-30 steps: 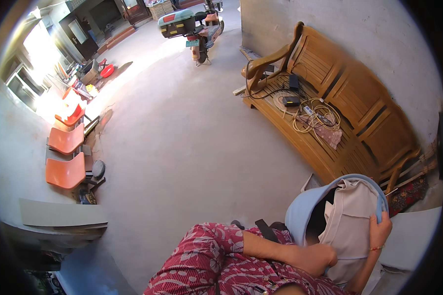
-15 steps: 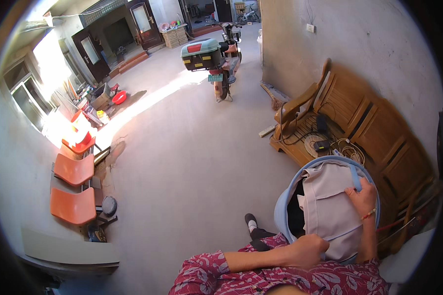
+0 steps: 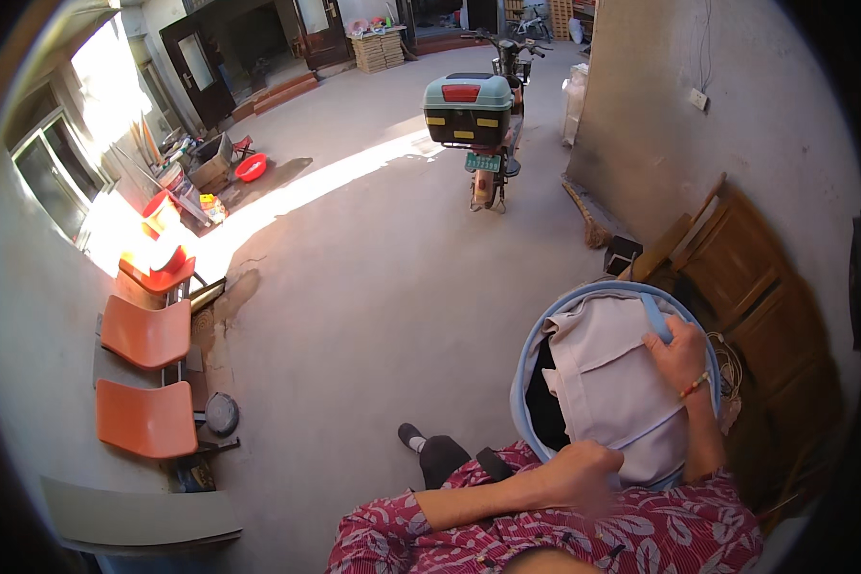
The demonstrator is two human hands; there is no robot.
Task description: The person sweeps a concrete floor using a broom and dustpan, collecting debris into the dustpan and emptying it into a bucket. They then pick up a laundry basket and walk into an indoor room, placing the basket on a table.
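A round light-blue-rimmed fabric basket (image 3: 523,387) is held in front of my body at the lower right. Folded beige cloth (image 3: 607,368) fills most of it, with a dark gap along its left inside. My right hand (image 3: 680,352), a beaded bracelet on its wrist, is closed around a blue strap (image 3: 653,314) at the basket's far right rim. Across the near side of the basket lies my left hand (image 3: 584,475), its fingers curled into a fist. What that fist holds, if anything, is hidden.
A wooden bench (image 3: 761,277) with cables stands at the right wall, beside a broom (image 3: 588,218). Ahead is a parked scooter (image 3: 488,134) with a top box. Orange seats (image 3: 145,418) line the left wall, a red basin (image 3: 251,167) beyond them.
I have moved forward, so the scooter looks nearer and the bench lies farther right and behind the basket. Both hands keep their places at the basket, and my foot has stepped.
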